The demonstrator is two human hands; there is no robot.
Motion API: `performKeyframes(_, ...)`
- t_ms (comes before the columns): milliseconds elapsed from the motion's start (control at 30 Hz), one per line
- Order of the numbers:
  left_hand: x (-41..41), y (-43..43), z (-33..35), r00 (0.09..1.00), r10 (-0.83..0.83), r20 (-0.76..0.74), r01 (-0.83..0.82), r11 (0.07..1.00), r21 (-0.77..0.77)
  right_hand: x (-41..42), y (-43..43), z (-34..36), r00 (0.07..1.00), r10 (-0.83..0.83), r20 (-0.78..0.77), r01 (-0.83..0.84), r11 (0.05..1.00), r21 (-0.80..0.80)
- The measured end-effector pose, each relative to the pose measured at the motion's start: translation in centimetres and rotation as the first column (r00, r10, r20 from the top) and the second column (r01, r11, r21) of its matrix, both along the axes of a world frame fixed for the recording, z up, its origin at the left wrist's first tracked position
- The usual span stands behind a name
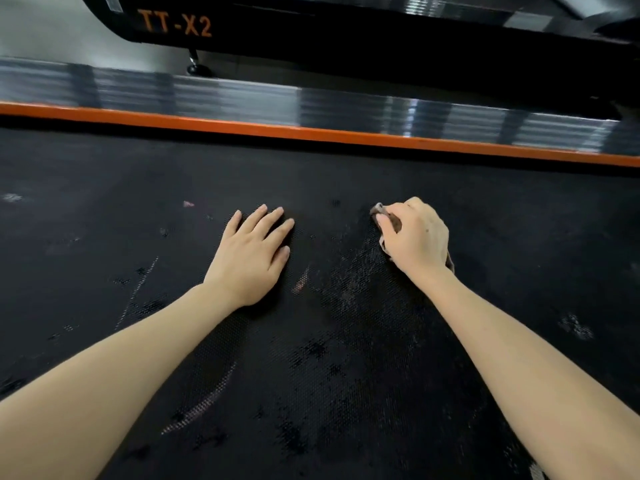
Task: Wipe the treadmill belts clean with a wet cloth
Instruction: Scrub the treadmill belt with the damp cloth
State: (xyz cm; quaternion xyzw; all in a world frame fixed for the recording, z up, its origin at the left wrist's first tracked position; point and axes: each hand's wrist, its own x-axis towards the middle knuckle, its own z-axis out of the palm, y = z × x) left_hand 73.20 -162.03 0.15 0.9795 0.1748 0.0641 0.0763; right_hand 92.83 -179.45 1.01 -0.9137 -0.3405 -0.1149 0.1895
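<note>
With my left hand (254, 252) flat and released on the belt (346, 358) and my right hand (417, 235) grasping the cloth (379, 212), smudges around both hands suggest wiping is barely underway.

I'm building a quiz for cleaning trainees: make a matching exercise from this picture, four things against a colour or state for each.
Things:
1 left hand
2 right hand
3 belt
4 edge strip

States:
a orange
b grips the cloth
c black with pale smudges
d lies flat, fingers straight

Pairs: 1-d; 2-b; 3-c; 4-a
</note>
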Motion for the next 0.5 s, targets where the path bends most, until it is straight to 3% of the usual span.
performKeyframes(100, 1.5, 1.5, 1.6, 0.999, -0.028, 0.028, 0.026, 0.997, 0.071, 0.0, -0.1, 0.0, 1.000, -0.002, 0.018, 0.001, 1.000, 0.015)
performKeyframes(233, 4.0, 4.4, 2.2, 0.995, 0.083, -0.058, -0.076, 0.990, 0.120, 0.1, 0.1, -0.3, 0.999, 0.017, 0.042, -0.019, 0.999, 0.040)
performKeyframes(400, 4.4, 4.9, -0.1, 0.994, 0.110, -0.016, -0.110, 0.994, 0.021, 0.9, 0.1, -0.3, 0.998, 0.047, 0.047, -0.049, 0.998, 0.050)
performKeyframes(500, 4.5, 5.0, -0.3, 0.994, 0.105, 0.014, -0.106, 0.994, 0.021, 2.2, 2.4, 0.4, 0.999, -0.045, -0.010, 0.045, 0.999, 0.004)
